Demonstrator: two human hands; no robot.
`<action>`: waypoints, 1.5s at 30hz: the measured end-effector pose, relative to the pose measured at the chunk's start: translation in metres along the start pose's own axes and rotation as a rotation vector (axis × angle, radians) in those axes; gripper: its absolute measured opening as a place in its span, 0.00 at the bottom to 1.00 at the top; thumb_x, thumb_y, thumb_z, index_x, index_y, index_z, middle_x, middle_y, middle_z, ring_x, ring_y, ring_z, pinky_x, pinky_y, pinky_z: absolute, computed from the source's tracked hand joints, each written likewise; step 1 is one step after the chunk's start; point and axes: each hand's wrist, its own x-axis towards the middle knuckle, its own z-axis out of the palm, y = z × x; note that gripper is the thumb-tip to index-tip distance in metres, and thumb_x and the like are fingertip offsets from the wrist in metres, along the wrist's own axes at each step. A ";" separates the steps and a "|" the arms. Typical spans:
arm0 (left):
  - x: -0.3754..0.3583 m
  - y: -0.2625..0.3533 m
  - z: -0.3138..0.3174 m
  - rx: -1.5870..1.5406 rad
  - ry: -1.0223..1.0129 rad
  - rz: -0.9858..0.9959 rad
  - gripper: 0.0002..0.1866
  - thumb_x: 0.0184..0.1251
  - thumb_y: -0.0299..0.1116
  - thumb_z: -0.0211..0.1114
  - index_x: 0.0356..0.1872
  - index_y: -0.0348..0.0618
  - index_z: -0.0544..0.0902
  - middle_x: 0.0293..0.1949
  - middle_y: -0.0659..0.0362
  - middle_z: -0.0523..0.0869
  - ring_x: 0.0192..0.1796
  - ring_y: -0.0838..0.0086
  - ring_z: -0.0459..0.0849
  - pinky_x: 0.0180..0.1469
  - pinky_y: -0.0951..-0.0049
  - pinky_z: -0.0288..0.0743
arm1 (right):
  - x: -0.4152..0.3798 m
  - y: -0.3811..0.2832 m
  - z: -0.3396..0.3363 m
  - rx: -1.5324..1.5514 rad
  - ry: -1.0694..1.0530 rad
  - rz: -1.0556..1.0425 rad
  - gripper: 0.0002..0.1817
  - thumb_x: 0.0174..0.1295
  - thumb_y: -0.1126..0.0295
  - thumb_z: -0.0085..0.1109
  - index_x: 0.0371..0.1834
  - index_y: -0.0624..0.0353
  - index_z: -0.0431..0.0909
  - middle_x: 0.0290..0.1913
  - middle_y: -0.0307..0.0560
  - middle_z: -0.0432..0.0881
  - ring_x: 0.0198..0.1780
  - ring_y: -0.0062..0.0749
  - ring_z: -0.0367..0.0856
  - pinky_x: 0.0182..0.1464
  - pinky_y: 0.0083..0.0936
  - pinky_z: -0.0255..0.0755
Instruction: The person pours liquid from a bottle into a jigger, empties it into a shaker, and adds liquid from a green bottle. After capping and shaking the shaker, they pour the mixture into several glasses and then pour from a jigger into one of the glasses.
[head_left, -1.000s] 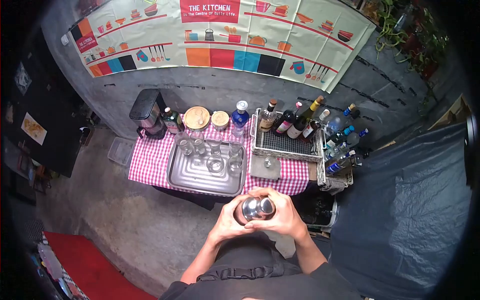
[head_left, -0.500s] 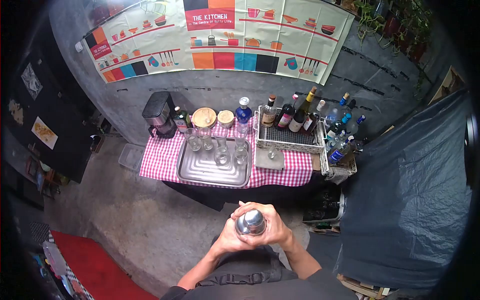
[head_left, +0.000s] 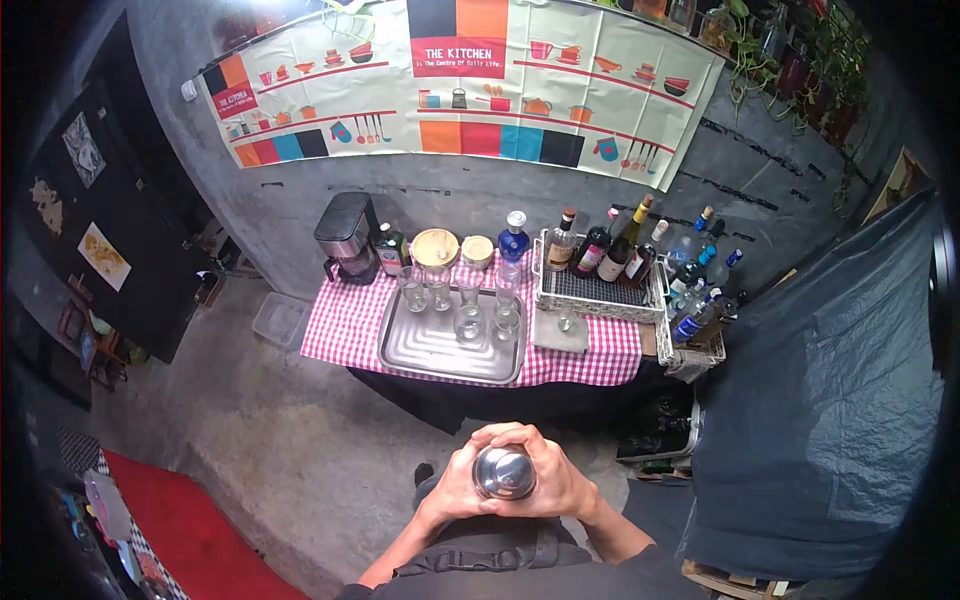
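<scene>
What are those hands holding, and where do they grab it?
A metal shaker: the left hand and right hand wrap around its sides, leaving its top showing.

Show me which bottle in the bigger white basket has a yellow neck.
The third bottle from the left in the bigger white basket: its neck is wrapped in yellow, while the other three have brown, pink and whitish tops.

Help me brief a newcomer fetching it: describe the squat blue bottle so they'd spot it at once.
Find the red-and-white checked tablecloth. Along its wall side, between the small round wooden-lidded container and the large white woven basket, stands the squat blue bottle. Its deep-blue body and rounded silvery stopper set it apart from its neighbours.
</scene>
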 end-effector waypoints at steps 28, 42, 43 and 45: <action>0.011 0.063 -0.206 0.487 -0.100 -0.104 0.36 0.45 0.31 0.85 0.59 0.39 0.80 0.51 0.54 0.89 0.54 0.70 0.88 0.59 0.66 0.81 | 0.100 0.061 0.154 -0.033 0.380 0.385 0.32 0.58 0.66 0.75 0.64 0.66 0.75 0.61 0.59 0.85 0.62 0.40 0.85 0.65 0.36 0.77; 0.025 0.044 -0.199 0.394 -0.215 -0.006 0.39 0.41 0.35 0.88 0.60 0.37 0.82 0.52 0.52 0.89 0.55 0.66 0.89 0.62 0.65 0.80 | 0.086 0.057 0.152 -0.129 0.486 0.158 0.32 0.58 0.64 0.71 0.64 0.63 0.72 0.56 0.60 0.86 0.59 0.47 0.87 0.62 0.39 0.79; 0.027 0.044 -0.198 0.404 -0.207 0.035 0.40 0.40 0.35 0.88 0.60 0.37 0.82 0.53 0.51 0.89 0.57 0.65 0.89 0.63 0.64 0.80 | 0.084 0.054 0.149 -0.205 0.420 0.075 0.33 0.57 0.65 0.72 0.65 0.63 0.72 0.58 0.61 0.85 0.61 0.50 0.86 0.64 0.41 0.78; 0.031 0.037 -0.187 0.365 -0.225 0.139 0.35 0.45 0.32 0.84 0.59 0.36 0.81 0.54 0.51 0.88 0.56 0.64 0.88 0.61 0.64 0.81 | 0.084 0.049 0.139 -0.391 0.260 -0.103 0.35 0.54 0.65 0.76 0.66 0.61 0.73 0.60 0.62 0.83 0.63 0.55 0.83 0.68 0.45 0.74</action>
